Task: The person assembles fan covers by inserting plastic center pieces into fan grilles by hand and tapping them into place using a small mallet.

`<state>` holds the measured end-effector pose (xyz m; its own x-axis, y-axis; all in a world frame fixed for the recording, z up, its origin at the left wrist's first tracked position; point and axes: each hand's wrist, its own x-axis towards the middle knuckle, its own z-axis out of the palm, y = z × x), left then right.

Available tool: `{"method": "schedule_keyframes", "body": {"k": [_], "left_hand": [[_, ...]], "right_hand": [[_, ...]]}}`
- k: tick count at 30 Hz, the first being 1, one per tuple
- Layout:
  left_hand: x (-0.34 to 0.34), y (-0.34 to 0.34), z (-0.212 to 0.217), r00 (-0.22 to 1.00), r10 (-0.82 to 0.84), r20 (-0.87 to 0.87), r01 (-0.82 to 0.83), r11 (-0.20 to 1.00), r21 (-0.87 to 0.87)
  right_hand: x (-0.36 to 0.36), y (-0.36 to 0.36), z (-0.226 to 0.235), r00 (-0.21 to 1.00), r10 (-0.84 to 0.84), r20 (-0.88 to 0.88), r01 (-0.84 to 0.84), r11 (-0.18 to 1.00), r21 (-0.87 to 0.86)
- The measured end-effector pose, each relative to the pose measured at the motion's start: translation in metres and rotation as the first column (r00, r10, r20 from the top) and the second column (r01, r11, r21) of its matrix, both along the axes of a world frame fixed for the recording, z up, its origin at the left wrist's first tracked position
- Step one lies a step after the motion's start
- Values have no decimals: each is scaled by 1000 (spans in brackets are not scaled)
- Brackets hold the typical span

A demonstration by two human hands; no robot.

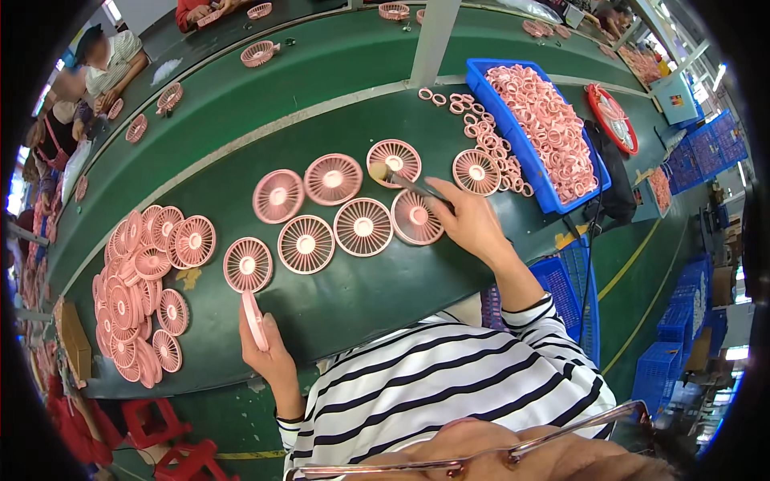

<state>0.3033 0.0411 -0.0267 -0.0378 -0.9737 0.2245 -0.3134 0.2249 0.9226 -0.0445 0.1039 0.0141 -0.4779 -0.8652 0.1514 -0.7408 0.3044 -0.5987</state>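
Observation:
My left hand [273,353] is closed on a pink round fan grille [254,321], held on edge above the green worktable [337,301]. My right hand [473,224] grips a tool [413,187] with a dark handle and a rounded tan tip; whether it is a brush or a mallet I cannot tell. Its tip is over the left part of a spoked pink grille [399,159] in the far row. Several more grilles lie flat in two rows, among them one [248,264] just beyond my left hand and one [417,215] beside my right fingers.
Left on the table is a heap of pink grilles [122,307]. A blue crate [553,196] full of pink rings stands at the right, with loose rings [489,142] spilled beside it. Beyond runs a green conveyor belt [321,72] carrying grilles. Other people sit at the far left.

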Motion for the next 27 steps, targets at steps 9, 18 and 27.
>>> {"method": "schedule_keyframes", "body": {"k": [9, 18, 27], "left_hand": [[-17, -32, 13, 661, -219, 718, 321, 947, -6], [-38, -59, 13, 522, -358, 774, 505, 861, 57], [-128, -229, -18, 794, 5, 608, 264, 898, -351]], "right_hand": [[-24, 26, -20, 916, 28, -400, -69, 994, -90], [57, 17, -23, 898, 361, -253, -364, 931, 37], [17, -196, -41, 893, 302, -335, -372, 913, -169]]}}
